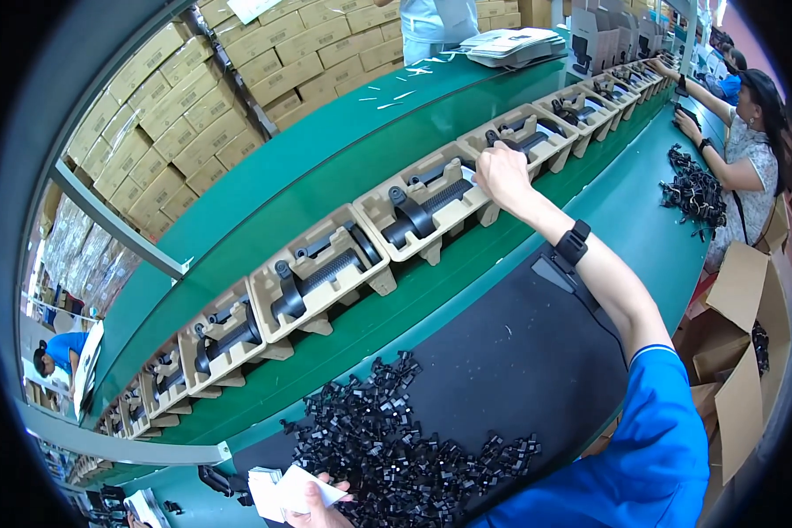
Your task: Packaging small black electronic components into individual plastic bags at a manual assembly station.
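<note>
My left hand point(321, 513), low in the picture, is closed around a small stack of white papers point(297, 493), with thumb and fingers along its right edge. Beside it spreads a big heap of small black plastic parts point(378, 440). My right hand point(504, 179) reaches out to the row of moulded pulp trays, fingers bent together at the near left end of one tray point(561, 146). Whatever is between those fingers is hidden. Left of this hand, another pulp tray point(405, 248) holds a black cylindrical device point(424, 214) with smaller black parts.
The trays stand in line on a green conveyor point(361, 339). A dark mat point(519, 352) covers my bench. Black cables point(695, 189) lie near a co-worker point(752, 158) at right. An open carton point(739, 352) stands by my right elbow. Grey frame bars point(119, 220) cross the left side.
</note>
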`<act>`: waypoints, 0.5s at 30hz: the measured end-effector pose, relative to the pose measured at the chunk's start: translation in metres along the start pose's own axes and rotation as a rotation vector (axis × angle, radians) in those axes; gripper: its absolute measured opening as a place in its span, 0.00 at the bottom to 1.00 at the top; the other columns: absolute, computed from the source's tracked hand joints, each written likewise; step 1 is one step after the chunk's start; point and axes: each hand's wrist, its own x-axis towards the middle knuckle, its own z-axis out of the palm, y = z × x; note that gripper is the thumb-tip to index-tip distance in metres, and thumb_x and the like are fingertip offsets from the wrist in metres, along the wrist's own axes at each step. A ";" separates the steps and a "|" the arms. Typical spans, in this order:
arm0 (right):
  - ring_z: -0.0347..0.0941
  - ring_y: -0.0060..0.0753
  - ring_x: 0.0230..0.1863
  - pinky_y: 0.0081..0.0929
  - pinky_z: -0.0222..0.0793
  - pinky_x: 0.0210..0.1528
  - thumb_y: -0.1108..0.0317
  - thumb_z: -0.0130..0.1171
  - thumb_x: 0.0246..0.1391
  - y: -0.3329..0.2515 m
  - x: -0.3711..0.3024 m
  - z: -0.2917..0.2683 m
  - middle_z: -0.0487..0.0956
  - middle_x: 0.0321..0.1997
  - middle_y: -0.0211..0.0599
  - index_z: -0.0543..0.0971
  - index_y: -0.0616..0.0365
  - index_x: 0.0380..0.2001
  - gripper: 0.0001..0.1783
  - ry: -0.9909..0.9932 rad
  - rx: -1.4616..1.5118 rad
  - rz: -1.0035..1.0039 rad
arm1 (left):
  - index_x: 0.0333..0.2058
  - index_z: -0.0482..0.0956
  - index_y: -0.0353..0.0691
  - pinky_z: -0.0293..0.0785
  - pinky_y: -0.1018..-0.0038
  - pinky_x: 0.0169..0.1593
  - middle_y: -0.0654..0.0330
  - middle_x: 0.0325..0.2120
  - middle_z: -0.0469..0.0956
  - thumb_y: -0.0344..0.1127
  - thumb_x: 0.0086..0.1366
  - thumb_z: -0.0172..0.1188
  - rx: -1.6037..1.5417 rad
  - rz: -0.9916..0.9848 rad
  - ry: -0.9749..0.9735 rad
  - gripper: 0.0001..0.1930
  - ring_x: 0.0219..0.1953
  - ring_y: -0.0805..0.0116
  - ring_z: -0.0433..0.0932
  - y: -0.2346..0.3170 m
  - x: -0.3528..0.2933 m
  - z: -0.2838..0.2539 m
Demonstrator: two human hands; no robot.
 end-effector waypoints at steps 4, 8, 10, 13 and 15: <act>0.75 0.42 0.31 0.36 0.70 0.29 0.59 0.66 0.39 -0.005 0.003 -0.011 0.76 0.22 0.40 0.78 0.59 0.16 0.14 -0.232 -0.027 0.156 | 0.53 0.64 0.25 0.80 0.68 0.33 0.44 0.39 0.76 0.30 0.65 0.52 0.004 0.049 0.018 0.20 0.34 0.54 0.79 0.009 -0.013 0.003; 0.75 0.41 0.36 0.34 0.72 0.34 0.57 0.64 0.42 -0.028 0.006 -0.053 0.77 0.25 0.41 0.79 0.59 0.23 0.15 -0.330 -0.136 0.242 | 0.54 0.62 0.26 0.80 0.68 0.34 0.42 0.41 0.76 0.31 0.66 0.50 -0.024 -0.073 -0.104 0.21 0.34 0.52 0.80 0.009 -0.030 -0.008; 0.75 0.43 0.36 0.35 0.73 0.36 0.57 0.62 0.45 -0.070 -0.017 -0.109 0.77 0.30 0.41 0.79 0.58 0.31 0.16 -0.212 0.272 -0.048 | 0.54 0.62 0.26 0.80 0.68 0.35 0.41 0.42 0.75 0.31 0.66 0.50 -0.032 -0.152 -0.121 0.21 0.35 0.52 0.80 0.005 -0.035 -0.014; 0.68 0.43 0.49 0.35 0.73 0.42 0.57 0.63 0.43 -0.165 -0.074 -0.209 0.73 0.47 0.42 0.72 0.57 0.49 0.29 -0.497 0.861 -0.387 | 0.54 0.64 0.26 0.79 0.70 0.34 0.39 0.39 0.77 0.34 0.67 0.49 -0.215 -0.316 -0.373 0.21 0.32 0.52 0.80 -0.008 -0.037 0.000; 0.67 0.42 0.49 0.31 0.70 0.46 0.55 0.62 0.43 -0.205 -0.152 -0.220 0.71 0.50 0.40 0.70 0.61 0.52 0.33 -0.403 0.885 -0.489 | 0.45 0.72 0.31 0.78 0.75 0.36 0.56 0.40 0.78 0.27 0.62 0.56 -0.362 -0.349 -0.439 0.12 0.38 0.70 0.78 -0.046 -0.046 0.017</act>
